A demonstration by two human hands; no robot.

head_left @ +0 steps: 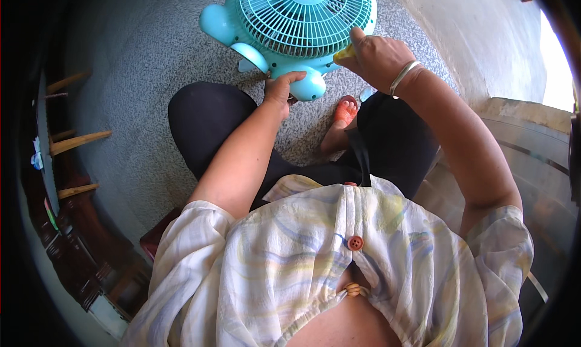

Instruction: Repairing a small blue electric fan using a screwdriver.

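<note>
A turquoise fan [302, 21] with a round wire grille and rounded lobes on its body is at the top of the view, just beyond my knees. My left hand [279, 94] is closed on its near edge, the thumb lying over the near rounded lobe [310, 84] and the other fingers mostly hidden. My right hand [382, 55] is closed round a small yellow thing [345, 54] at the grille's lower right rim. Most of that thing is inside the fist, so its kind is unclear.
Below the fan is a speckled grey floor [139, 105]. My sandalled foot [345, 112] rests between my dark-trousered knees. Wooden furniture legs [78, 142] stick out at the left. A pale wall [478, 38] and a low ledge [526, 110] stand at the right.
</note>
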